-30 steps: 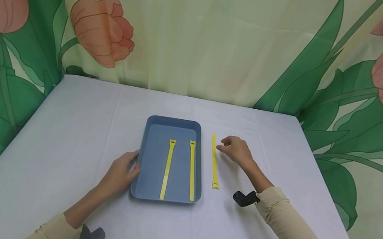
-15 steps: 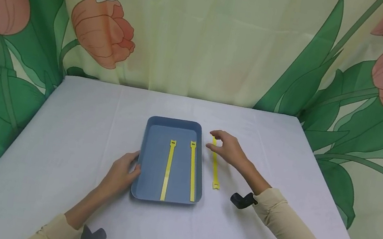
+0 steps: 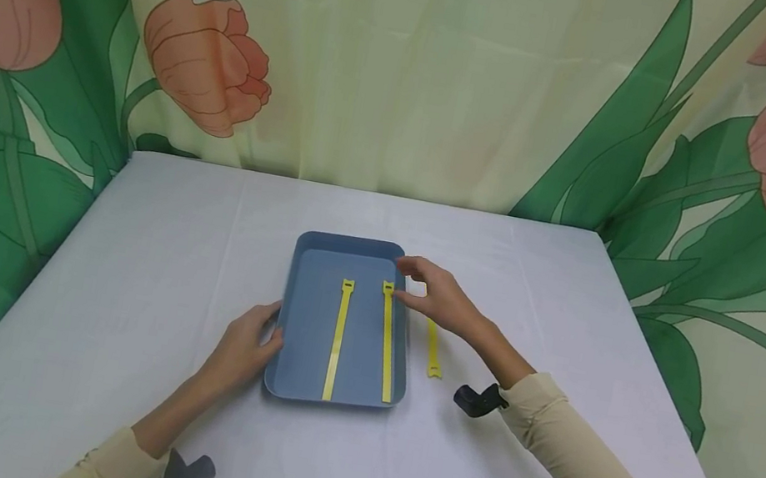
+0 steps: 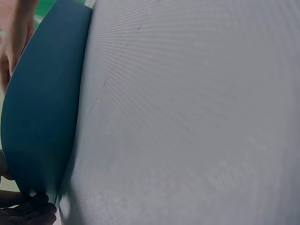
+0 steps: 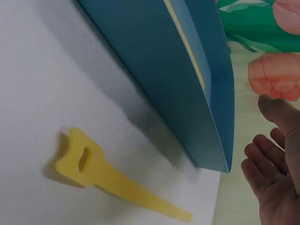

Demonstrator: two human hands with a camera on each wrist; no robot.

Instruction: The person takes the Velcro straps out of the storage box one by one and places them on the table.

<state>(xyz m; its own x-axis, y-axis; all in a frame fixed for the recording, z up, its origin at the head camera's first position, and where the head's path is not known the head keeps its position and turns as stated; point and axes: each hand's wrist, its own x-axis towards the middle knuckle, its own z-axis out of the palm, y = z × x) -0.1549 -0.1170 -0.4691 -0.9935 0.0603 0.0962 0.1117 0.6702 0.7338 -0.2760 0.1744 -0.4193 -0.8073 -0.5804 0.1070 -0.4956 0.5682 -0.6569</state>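
A blue-grey tray (image 3: 351, 245) lies on the white cloth. My left hand (image 3: 245, 343) grips its left wall, thumb at the rim; the left wrist view shows the fingers (image 4: 33, 211) against the outside. Inside lie two yellow cable straps with slotted heads, a middle strap (image 3: 337, 341) and a right-hand strap (image 3: 386, 349). Above the tray's right rim hovers my right hand (image 3: 440, 295), thumb and fingers apart, holding nothing. A third yellow cable strap (image 5: 126, 183) lies on the cloth right of the tray, head toward me, its far part hidden under the right hand in the head view.
The white-clothed table (image 3: 136, 257) ends at a back edge before a tulip-printed curtain (image 3: 412, 66). Black wrist mounts stick out near both cuffs, a left mount (image 3: 189, 475) and a right mount (image 3: 480, 401).
My right hand has moved left from beside the loose strap, across it, to over the tray's right rim. The left hand, tray and straps have stayed put.
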